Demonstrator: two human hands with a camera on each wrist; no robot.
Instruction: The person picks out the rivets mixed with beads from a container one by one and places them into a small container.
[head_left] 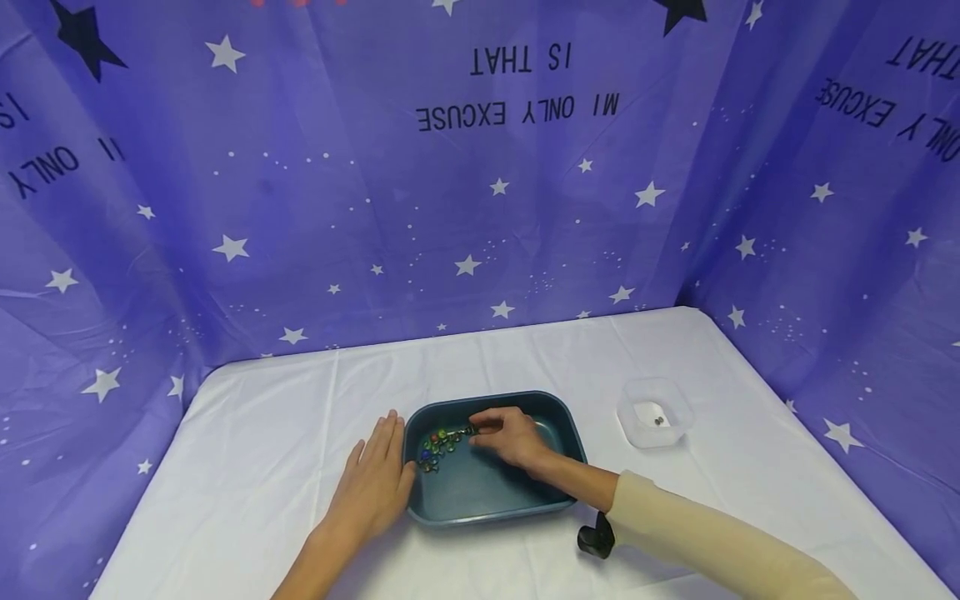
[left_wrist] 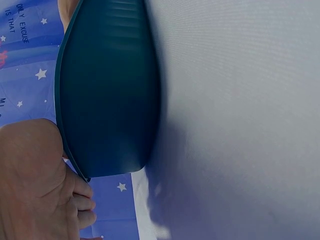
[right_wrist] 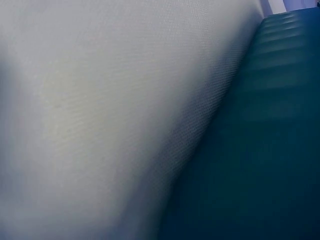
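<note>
A dark teal tray (head_left: pixel 487 500) stands on the white cloth in the head view. Several coloured glass marbles (head_left: pixel 438 446) lie grouped at its left end. My right hand (head_left: pixel 510 435) reaches into the tray with thumb and fingers bent, fingertips at the right end of the marble group around a small dark piece; I cannot tell whether they pinch it. My left hand (head_left: pixel 375 483) rests against the tray's left rim, fingers straight and thumb along the edge. The left wrist view shows that palm (left_wrist: pixel 35 185) beside the tray's outer wall (left_wrist: pixel 110 100).
A small clear plastic container (head_left: pixel 637 437) stands right of the tray, with small dark marbles (head_left: pixel 658 421) inside. A black wrist device (head_left: pixel 596 537) hangs below my right sleeve. Purple star-printed curtains (head_left: pixel 420 217) surround the table (head_left: pixel 262 433). Tray wall (right_wrist: pixel 250 165) and cloth fill the right wrist view.
</note>
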